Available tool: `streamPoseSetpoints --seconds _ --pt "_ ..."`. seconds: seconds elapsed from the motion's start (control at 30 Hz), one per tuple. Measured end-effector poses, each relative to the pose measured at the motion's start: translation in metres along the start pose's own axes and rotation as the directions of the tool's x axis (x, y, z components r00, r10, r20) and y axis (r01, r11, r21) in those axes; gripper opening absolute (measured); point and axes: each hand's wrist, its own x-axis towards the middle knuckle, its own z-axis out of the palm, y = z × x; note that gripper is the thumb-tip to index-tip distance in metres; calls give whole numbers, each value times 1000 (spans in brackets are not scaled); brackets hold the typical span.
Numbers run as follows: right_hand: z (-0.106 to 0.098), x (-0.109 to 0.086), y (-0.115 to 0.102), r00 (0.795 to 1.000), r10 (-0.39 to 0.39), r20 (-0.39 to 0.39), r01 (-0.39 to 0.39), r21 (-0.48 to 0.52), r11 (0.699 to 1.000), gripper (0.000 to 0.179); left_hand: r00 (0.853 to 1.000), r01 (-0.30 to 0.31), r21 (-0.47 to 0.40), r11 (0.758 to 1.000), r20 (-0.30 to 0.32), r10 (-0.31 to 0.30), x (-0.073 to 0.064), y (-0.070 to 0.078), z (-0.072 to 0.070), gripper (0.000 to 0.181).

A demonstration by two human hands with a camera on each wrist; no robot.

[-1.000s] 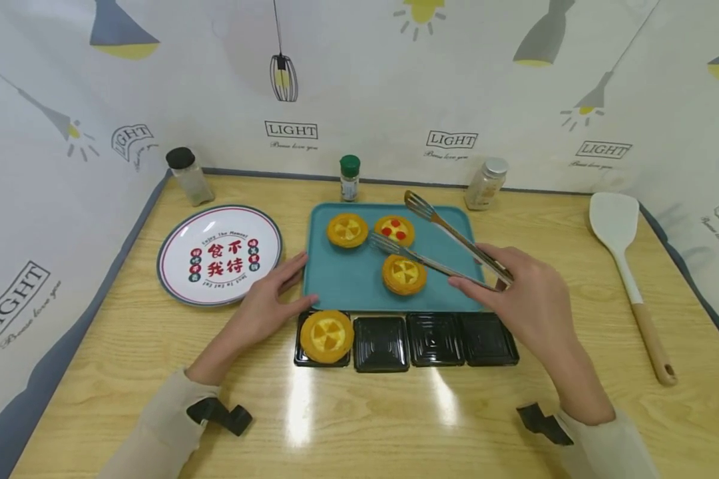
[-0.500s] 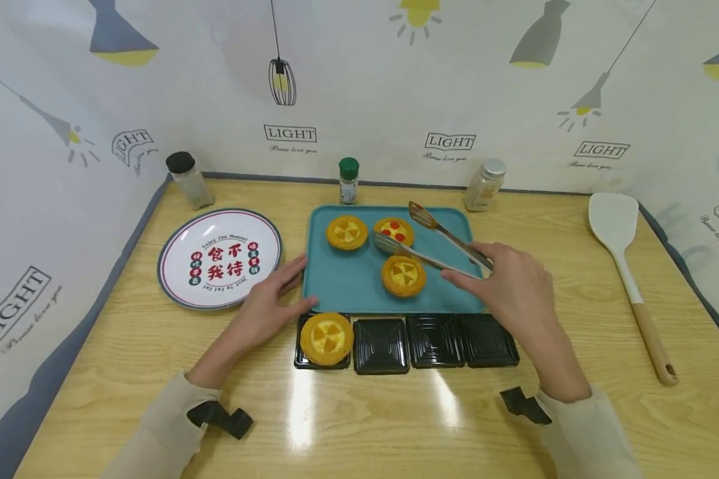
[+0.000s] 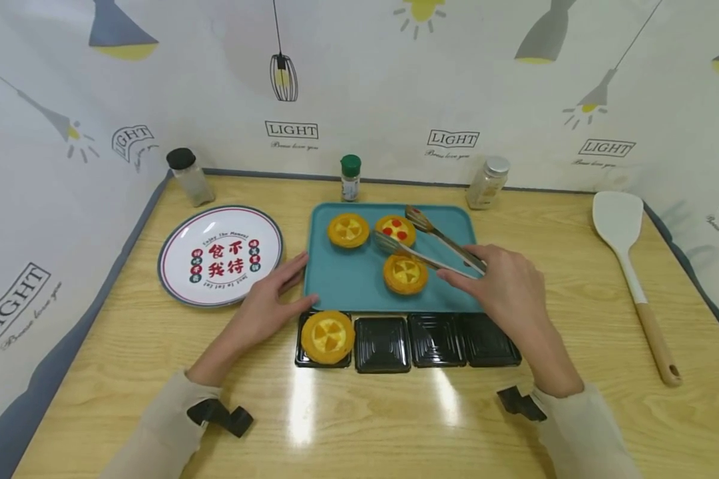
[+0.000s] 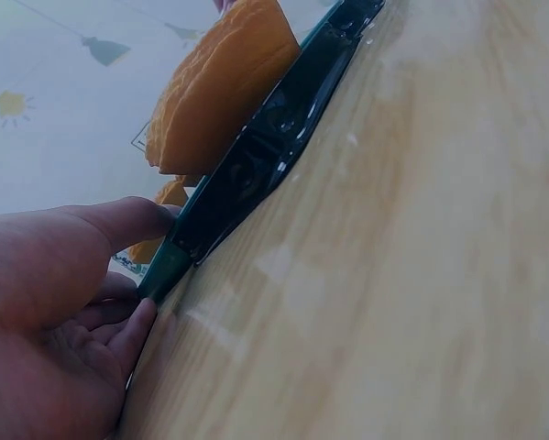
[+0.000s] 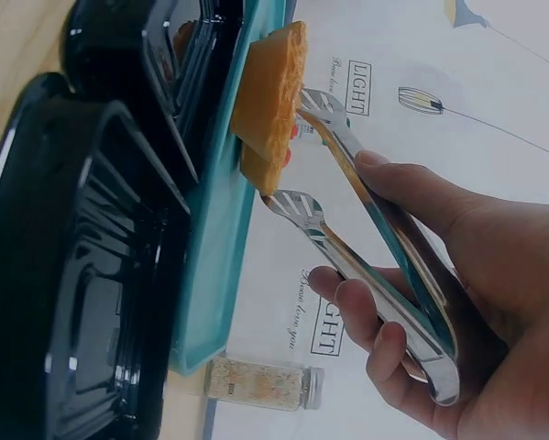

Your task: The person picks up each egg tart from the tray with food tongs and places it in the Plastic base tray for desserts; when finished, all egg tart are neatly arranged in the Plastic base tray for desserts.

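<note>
My right hand [image 3: 509, 286] grips metal tongs [image 3: 434, 231], whose arms are spread. Their tips straddle a red-dotted egg tart [image 3: 394, 230] on the teal tray [image 3: 340, 283]; contact is unclear. Two more tarts lie on the tray: a yellow-patterned tart [image 3: 405, 274] just in front and another tart [image 3: 348, 230] at back left. With thumb and fingers, my left hand [image 3: 269, 299] holds the tray's front-left corner; the left wrist view shows the thumb [image 4: 141, 220] on the rim. One tart [image 3: 327, 337] sits in the leftmost of several black plastic containers [image 3: 382, 344] along the tray's front.
Left of the tray lies a white printed plate [image 3: 180, 256]. Behind stand a black-capped jar [image 3: 192, 179], a green-capped bottle [image 3: 350, 179] and a silver-capped jar [image 3: 487, 183]. A white spatula [image 3: 626, 246] with a wooden handle lies far right. Patterned cloth [image 3: 365, 86] walls the back.
My right hand has moved slightly left and forward with the tongs. Their tips have come down around the red-dotted tart, spread a little less. The left hand stays at the tray.
</note>
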Motion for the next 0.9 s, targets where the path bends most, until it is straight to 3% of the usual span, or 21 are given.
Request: streamPoseSetpoints --seconds 0.9 --pt "6 1 3 984 -106 -144 102 -37 994 57 1000 2 16 1000 -4 -2 0 0 0 77"
